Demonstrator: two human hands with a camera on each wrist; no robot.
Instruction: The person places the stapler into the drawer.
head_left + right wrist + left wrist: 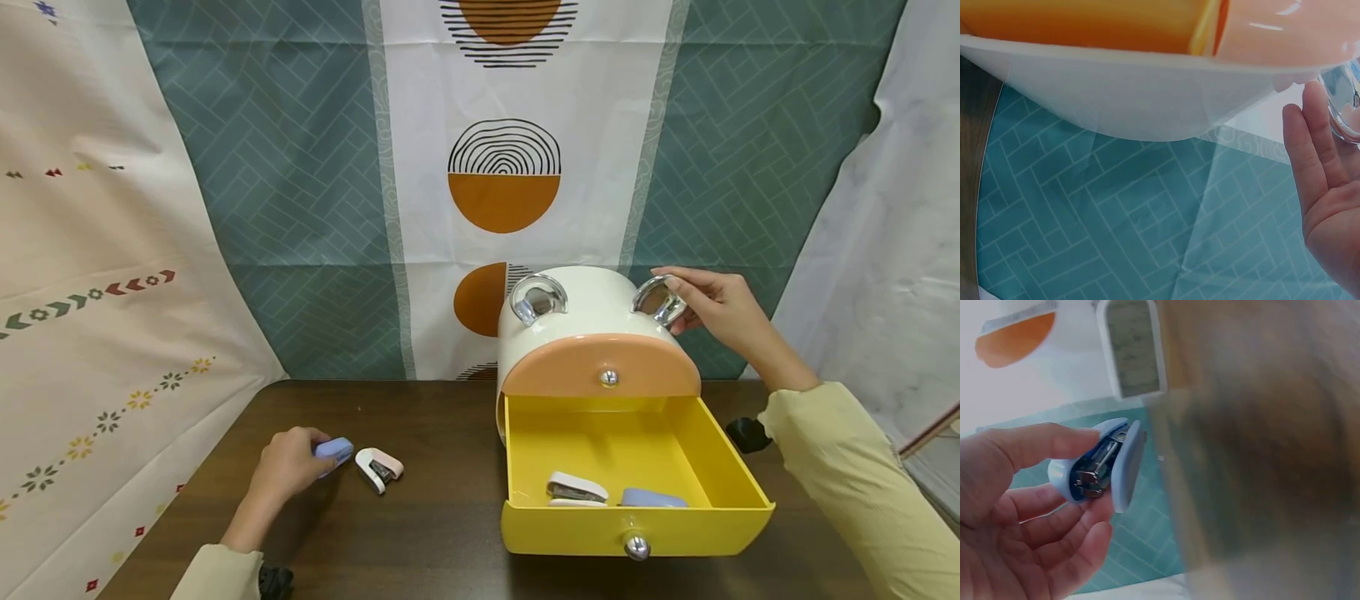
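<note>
A small light-blue stapler (333, 451) is held between the thumb and fingers of my left hand (287, 463), just above the table's left part. The left wrist view shows its metal inner parts between the two blue halves (1127, 472). Right beside it on the table lies a white-and-pink stapler (383, 463). My right hand (720, 310) pinches the right chrome ring (670, 314) on top of a white rounded cabinet (592, 302). Its yellow drawer (637, 531) is pulled out. In it lie a white stapler (577, 487) and a light-blue object (652, 498), partly hidden by the drawer front.
A peach upper front (562, 367) with a silver knob sits above the drawer. Another chrome ring (558, 293) stands at the cabinet's top left. Patterned curtains (300, 183) hang behind the dark wooden table (420, 533).
</note>
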